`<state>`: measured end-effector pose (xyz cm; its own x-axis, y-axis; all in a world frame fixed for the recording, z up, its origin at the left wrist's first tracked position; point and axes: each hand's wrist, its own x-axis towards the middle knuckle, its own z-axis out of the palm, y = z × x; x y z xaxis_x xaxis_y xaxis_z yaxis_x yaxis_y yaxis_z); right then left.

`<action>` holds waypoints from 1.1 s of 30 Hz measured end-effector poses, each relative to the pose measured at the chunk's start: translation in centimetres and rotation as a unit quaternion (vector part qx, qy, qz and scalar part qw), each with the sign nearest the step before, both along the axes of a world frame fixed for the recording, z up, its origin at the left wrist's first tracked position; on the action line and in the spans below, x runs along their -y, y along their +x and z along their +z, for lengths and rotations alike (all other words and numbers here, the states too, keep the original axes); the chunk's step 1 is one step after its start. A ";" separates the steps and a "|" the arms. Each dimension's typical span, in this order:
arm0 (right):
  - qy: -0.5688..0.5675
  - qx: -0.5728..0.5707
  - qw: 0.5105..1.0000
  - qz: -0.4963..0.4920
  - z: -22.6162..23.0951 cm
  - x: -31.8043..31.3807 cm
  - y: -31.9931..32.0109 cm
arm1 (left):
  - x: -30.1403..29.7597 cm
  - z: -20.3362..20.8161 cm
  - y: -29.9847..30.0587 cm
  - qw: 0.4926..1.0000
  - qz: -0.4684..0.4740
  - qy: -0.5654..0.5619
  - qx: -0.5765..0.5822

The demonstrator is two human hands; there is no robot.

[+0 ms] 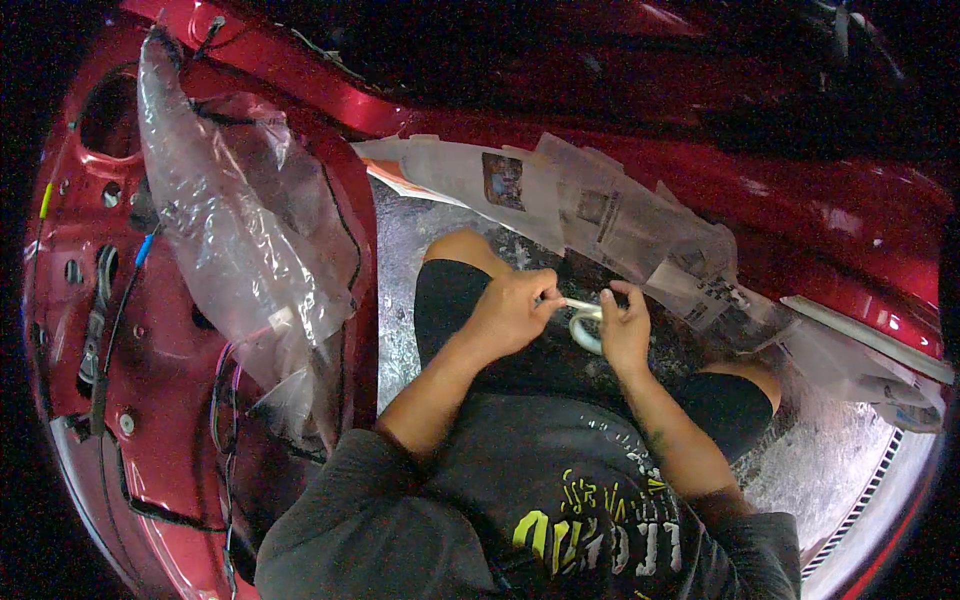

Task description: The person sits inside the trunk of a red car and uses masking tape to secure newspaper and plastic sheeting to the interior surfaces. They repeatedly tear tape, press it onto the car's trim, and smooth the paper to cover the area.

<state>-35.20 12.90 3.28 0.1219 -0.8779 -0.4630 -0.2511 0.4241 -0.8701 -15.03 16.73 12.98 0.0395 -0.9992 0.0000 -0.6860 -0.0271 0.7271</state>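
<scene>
In front of my lap I hold a roll of pale tape (584,338). My right hand (627,328) grips the roll at its right side, with the fingertips raised. A short strip of tape (580,306) stretches from the roll toward the left. My left hand (512,312) is closed in a pinch at the strip's free end, palm turned down. The far side of the roll and my left fingertips are partly hidden.
On the left stands a stripped red car door (125,365), with wiring and loose clear plastic sheeting (240,220). Ahead, newspaper sheets (610,205) cover the lower edge of the red car body (810,215). A grey floor (398,320) lies around my legs.
</scene>
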 end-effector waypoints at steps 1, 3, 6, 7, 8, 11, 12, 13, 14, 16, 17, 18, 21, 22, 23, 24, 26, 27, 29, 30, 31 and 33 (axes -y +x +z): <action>-0.009 0.045 0.999 -0.025 -1.1 -0.7 -0.1 | 0.1 -0.1 0.0 1.000 -0.028 0.007 0.013; -0.133 -0.099 0.986 0.009 -3.4 -1.3 -1.0 | 0.4 0.6 0.7 0.996 -0.075 0.001 0.041; -0.097 -0.197 0.976 -0.007 -6.2 -0.2 -2.4 | 1.3 3.4 1.2 0.998 -0.046 0.000 0.034; -0.018 -0.214 0.976 -0.041 -6.6 0.4 -2.9 | 1.7 5.3 2.8 0.996 -0.010 -0.065 0.055; -0.023 -0.154 0.988 -0.022 -6.6 0.6 -2.6 | 2.2 7.3 4.4 0.996 0.038 -0.064 0.051; 0.164 0.138 0.977 -0.009 -4.6 1.1 -1.2 | 4.5 9.3 7.0 0.998 -0.019 0.062 -0.012; 0.202 0.251 0.947 -0.013 -3.4 0.7 -0.2 | 5.8 8.7 7.3 0.992 -0.043 0.117 -0.029; 0.238 0.281 0.929 -0.018 -2.1 1.1 0.6 | 7.2 7.6 7.3 0.986 -0.082 0.131 -0.059; 0.263 0.336 0.904 -0.010 -1.0 1.4 1.1 | 8.4 6.5 7.4 0.978 -0.120 0.147 -0.088; 0.199 0.383 0.902 0.027 0.4 1.5 3.1 | 11.0 4.5 7.9 0.980 -0.154 0.121 -0.021; 0.121 0.353 0.926 0.052 0.6 1.8 4.6 | 12.1 3.7 8.0 0.979 -0.169 0.117 0.014; 0.112 0.376 0.919 0.039 0.6 2.2 5.7 | 13.2 3.2 8.3 0.974 -0.185 0.107 0.075; 0.095 0.291 0.952 -0.030 -0.7 4.1 9.4 | 15.0 2.5 8.7 0.974 -0.167 0.106 0.113; 0.037 0.276 0.959 -0.057 -1.2 4.3 10.6 | 15.3 2.3 8.7 0.978 -0.145 0.095 0.118; -0.005 0.247 0.965 -0.089 -1.6 4.5 11.8 | 15.6 2.0 8.6 0.979 -0.137 0.059 0.140; -0.042 0.220 0.968 -0.116 -2.0 4.7 12.8 | 15.6 1.7 8.4 0.978 -0.128 0.025 0.161; -0.038 0.189 0.968 -0.162 -2.7 5.3 14.2 | 15.7 0.7 7.9 0.974 -0.119 -0.021 0.190; -0.029 0.173 0.967 -0.182 -2.9 5.5 14.7 | 15.8 0.0 7.7 0.972 -0.121 -0.033 0.198; -0.033 0.176 0.961 -0.213 -3.3 5.6 15.4 | 15.8 -1.2 7.6 0.963 -0.124 -0.061 0.229; -0.019 0.170 0.958 -0.229 -3.4 5.7 15.7 | 15.8 -1.7 7.6 0.956 -0.127 -0.076 0.252; -0.025 0.180 0.957 -0.228 -3.6 5.9 15.9 | 15.8 -2.2 7.7 0.948 -0.132 -0.094 0.274; -0.011 0.189 0.955 -0.227 -4.0 6.2 16.3 | 15.9 -2.9 7.8 0.945 -0.127 -0.122 0.277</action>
